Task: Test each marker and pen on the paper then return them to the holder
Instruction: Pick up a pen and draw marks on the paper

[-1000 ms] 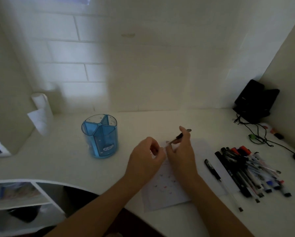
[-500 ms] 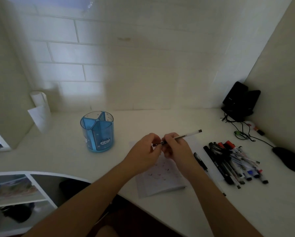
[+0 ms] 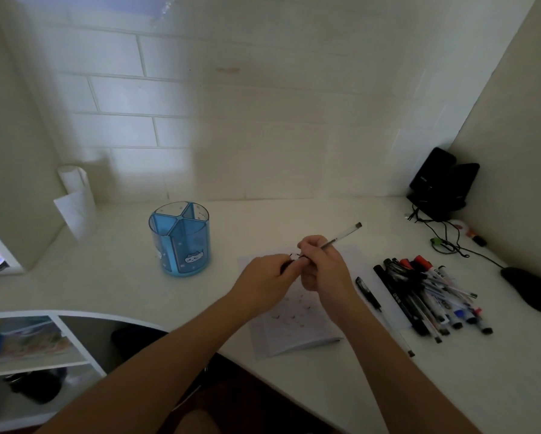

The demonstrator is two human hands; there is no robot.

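Just below the middle of the frame, two bare hands meet above a sheet of paper [image 3: 294, 327] that lies on a white desk [image 3: 263, 223]. The right hand [image 3: 321, 267] has its fingers curled round a slim clear pen [image 3: 341, 238]. The pen's shaft slants up and to the right from the fist, off the paper, and ends in a dark end-plug. The left hand [image 3: 267, 278], just to the left of the right hand and close to touching it, has its fingertips pinched on a small dark piece [image 3: 286, 265] near the pen's hidden front end. That piece is too small and too dim to identify. The paper carries scattered small ink marks, and its near edge lies close to the desk's front edge.

Left of centre, well apart from the hands, a blue see-through holder [image 3: 180, 242] stands upright on the desk. It is divided into compartments and has a small cat picture on its side.

To the right of the paper a single black pen [image 3: 369, 292] lies alone. Further right is a loose pile of markers and pens [image 3: 432, 296] with red, blue and black caps.

At the far right sit a black computer mouse [image 3: 529, 289] and tangled cables [image 3: 444, 242]. Black speakers [image 3: 441, 183] stand in the corner. At the upper left a roll of white paper [image 3: 75, 198] leans against the wall.
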